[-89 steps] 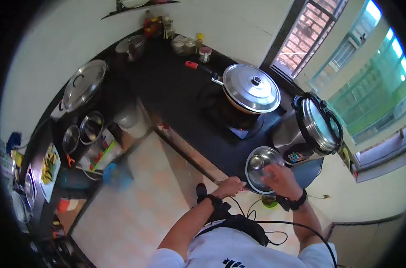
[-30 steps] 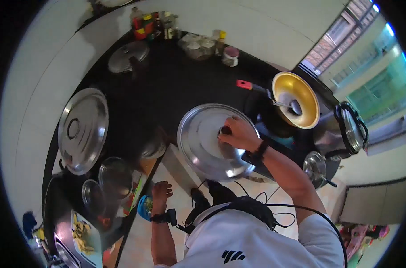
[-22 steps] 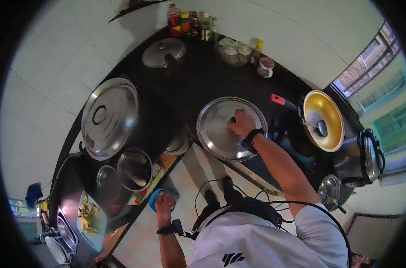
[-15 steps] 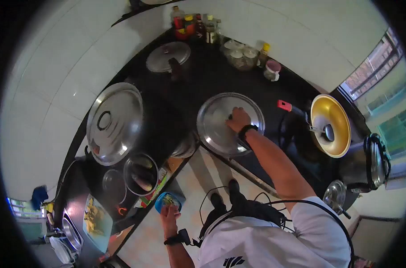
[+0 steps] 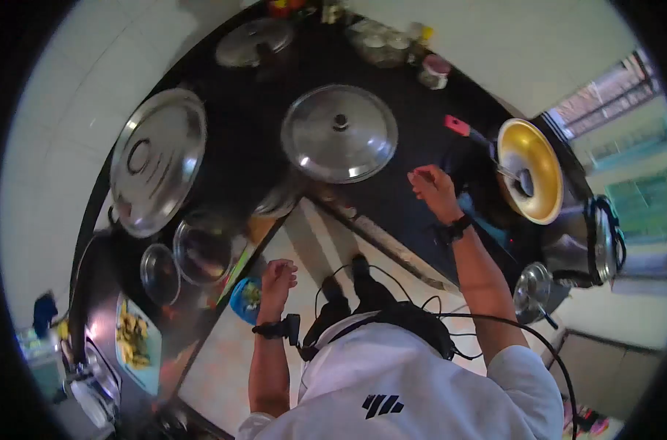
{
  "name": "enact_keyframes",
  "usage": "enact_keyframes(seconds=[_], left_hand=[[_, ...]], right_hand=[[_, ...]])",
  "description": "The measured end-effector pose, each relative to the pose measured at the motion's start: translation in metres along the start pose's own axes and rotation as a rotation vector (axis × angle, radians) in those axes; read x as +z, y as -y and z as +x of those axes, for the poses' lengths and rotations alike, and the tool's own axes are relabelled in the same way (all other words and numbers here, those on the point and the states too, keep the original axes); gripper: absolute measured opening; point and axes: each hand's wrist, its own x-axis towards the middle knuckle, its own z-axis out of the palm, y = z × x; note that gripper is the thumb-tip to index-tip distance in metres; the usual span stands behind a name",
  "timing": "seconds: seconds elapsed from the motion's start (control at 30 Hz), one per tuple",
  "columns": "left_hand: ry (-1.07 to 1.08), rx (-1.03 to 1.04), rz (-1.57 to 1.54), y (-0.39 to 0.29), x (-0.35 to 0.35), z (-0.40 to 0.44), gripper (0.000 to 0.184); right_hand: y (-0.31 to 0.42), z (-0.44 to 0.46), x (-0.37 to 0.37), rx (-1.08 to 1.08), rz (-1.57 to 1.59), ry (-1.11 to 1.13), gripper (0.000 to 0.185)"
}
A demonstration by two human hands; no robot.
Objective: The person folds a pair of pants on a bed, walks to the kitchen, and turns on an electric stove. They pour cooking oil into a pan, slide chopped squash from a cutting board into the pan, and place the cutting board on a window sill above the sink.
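Note:
My right hand (image 5: 435,193) is over the dark counter (image 5: 414,147), fingers loosely bent and holding nothing. To its left, apart from it, a round steel lid (image 5: 319,147) with a dark knob lies on the counter; whatever is under it is hidden. My left hand (image 5: 278,281) is low, past the counter's edge, with half-curled fingers and nothing visible in them. Just left of it in view is a blue container (image 5: 242,304) with green bits inside, partly covered by the hand.
A large steel lid (image 5: 168,191) leans at the left wall. Below it are a glass bowl (image 5: 201,253) and a tray (image 5: 148,363) of yellowish cut pieces. At right stand a golden pan (image 5: 550,176) with a spoon and a steel pot (image 5: 568,242). Jars (image 5: 377,48) line the back.
My right hand has let go of the lid's knob and drawn back to the right. My left hand has come up a little from the blue container. The camera view has shifted.

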Motion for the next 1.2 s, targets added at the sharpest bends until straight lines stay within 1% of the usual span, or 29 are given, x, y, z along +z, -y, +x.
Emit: enact_keyframes(seconds=[0.03,0.1,0.17,0.27,0.3,0.4,0.43,0.47,0.53,0.57,0.67,0.77,0.87,0.93,1.0,1.07,1.1,1.13,1.2], left_hand=[[0.056,0.008,0.037,-0.001,0.010,0.012,0.022],[0.131,-0.049,-0.029,0.005,0.018,0.025,0.021],[0.195,-0.089,-0.030,0.006,0.036,0.033,0.021],[0.211,-0.109,0.033,-0.011,0.051,0.031,0.021],[0.217,-0.107,0.044,-0.016,0.057,0.031,0.022],[0.226,-0.073,0.076,-0.029,0.070,0.032,0.026],[0.235,-0.062,0.095,-0.033,0.076,0.034,0.026],[0.242,-0.055,0.114,-0.038,0.082,0.036,0.027],[0.304,0.040,0.086,-0.045,0.095,0.042,0.029],[0.334,0.085,0.073,-0.048,0.099,0.044,0.030],[0.359,0.131,0.123,-0.098,0.150,0.035,0.033],[0.390,0.119,0.117,-0.147,0.210,0.031,0.037],[0.452,0.063,0.028,-0.186,0.272,0.038,0.036],[0.488,0.092,-0.058,-0.211,0.313,0.038,0.045],[0.484,0.132,-0.156,-0.206,0.343,0.074,0.056],[0.367,0.121,-0.203,-0.215,0.373,0.097,0.061],[0.340,0.154,-0.220,-0.223,0.385,0.098,0.058],[0.320,0.192,-0.237,-0.232,0.396,0.097,0.055],[0.502,0.229,-0.327,-0.233,0.404,0.117,0.047]], right_hand=[[0.011,-0.011,-0.010,0.049,0.092,-0.031,0.029],[0.031,-0.030,-0.021,0.129,0.285,-0.128,0.028],[0.044,-0.037,-0.034,0.078,0.336,-0.195,0.029],[0.053,-0.048,-0.054,-0.066,0.140,-0.340,0.025],[0.052,-0.049,-0.063,-0.142,0.132,-0.404,0.029],[0.056,-0.039,-0.101,-0.393,-0.412,-0.666,0.031],[0.058,-0.032,-0.112,-0.428,-0.614,-0.719,0.042],[0.059,-0.031,-0.120,-0.324,-0.685,-0.658,0.044],[0.061,-0.029,-0.134,-0.111,-0.810,-0.521,0.049],[0.046,-0.023,-0.142,-0.042,-0.880,-0.428,0.045],[0.014,-0.014,-0.156,-0.129,-0.996,-0.392,0.032],[0.023,-0.030,-0.166,-0.248,-0.890,-0.507,0.020],[0.048,-0.078,-0.187,-0.431,-0.666,-0.570,0.013],[0.059,-0.116,-0.201,-0.416,-0.504,-0.616,0.011],[0.059,-0.149,-0.221,-0.416,-0.291,-0.670,0.012],[0.026,-0.171,-0.243,-0.373,-0.101,-0.727,0.014],[0.031,-0.189,-0.250,-0.254,0.041,-0.692,0.015],[0.025,-0.196,-0.255,-0.248,0.082,-0.674,0.016],[0.015,-0.208,-0.266,-0.242,0.164,-0.651,0.017]])
